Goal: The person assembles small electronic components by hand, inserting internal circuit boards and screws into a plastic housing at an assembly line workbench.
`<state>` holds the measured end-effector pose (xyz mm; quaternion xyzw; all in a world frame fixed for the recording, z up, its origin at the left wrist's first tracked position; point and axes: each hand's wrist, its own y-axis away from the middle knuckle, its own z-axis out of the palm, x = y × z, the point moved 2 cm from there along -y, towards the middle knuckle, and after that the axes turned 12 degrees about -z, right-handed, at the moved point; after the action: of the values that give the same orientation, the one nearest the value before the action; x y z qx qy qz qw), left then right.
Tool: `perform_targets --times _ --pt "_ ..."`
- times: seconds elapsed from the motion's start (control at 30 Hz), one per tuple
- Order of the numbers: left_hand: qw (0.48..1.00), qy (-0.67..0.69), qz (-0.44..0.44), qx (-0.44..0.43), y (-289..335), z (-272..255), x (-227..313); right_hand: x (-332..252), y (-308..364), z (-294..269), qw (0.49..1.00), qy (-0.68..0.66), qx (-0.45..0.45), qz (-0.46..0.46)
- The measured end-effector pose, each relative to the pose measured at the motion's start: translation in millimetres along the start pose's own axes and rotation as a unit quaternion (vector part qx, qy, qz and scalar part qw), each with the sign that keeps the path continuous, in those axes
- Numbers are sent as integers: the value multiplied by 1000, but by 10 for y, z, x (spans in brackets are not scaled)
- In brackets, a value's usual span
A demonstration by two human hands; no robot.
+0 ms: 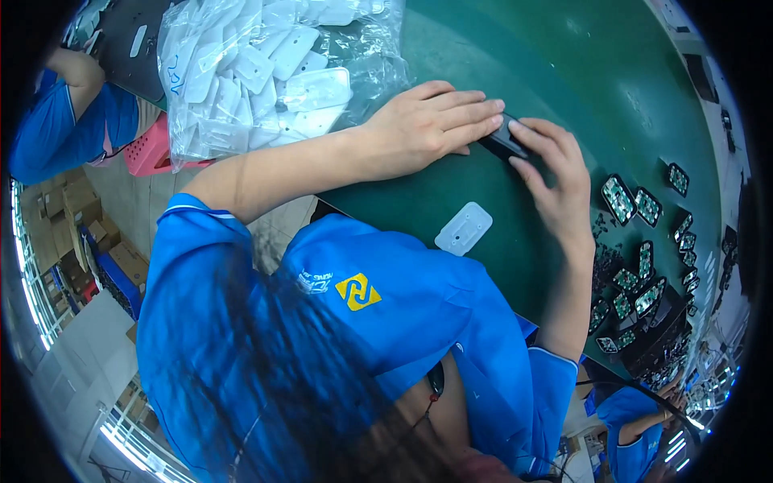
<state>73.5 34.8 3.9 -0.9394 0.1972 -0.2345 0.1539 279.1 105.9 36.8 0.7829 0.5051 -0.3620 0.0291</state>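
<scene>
Between my hands, on the green tabletop, lies a small black plastic case (506,143), partly covered by fingers. My right hand (557,171) pinches it, thumb at the near side and fingers at the far end. Stretched nearly flat, my left hand (431,122) rests its fingertips on the left end of the case. A translucent white plastic cover (465,229) with small holes lies near the table edge, close to my body. Left of my left hand, a clear plastic bag (378,60) holds many similar white covers (256,71).
Several black housings with green circuit boards (618,200) are scattered on the table's right side, beside loose small black parts (605,262). A pink stool (153,147) stands at the left. Co-workers in blue sit at far left (60,129) and lower right (632,427).
</scene>
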Motion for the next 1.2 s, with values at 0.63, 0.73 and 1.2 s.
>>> perform_targets --times 0.63,0.73,1.2 --pt "835 338 -425 -94 -1959 735 -1412 -485 991 -41 968 112 191 118" --pt "784 415 -381 -260 -2085 594 -1476 -443 1340 -295 905 209 279 244" --pt "968 49 -5 -246 -74 -69 650 258 1531 -599 904 225 207 298"
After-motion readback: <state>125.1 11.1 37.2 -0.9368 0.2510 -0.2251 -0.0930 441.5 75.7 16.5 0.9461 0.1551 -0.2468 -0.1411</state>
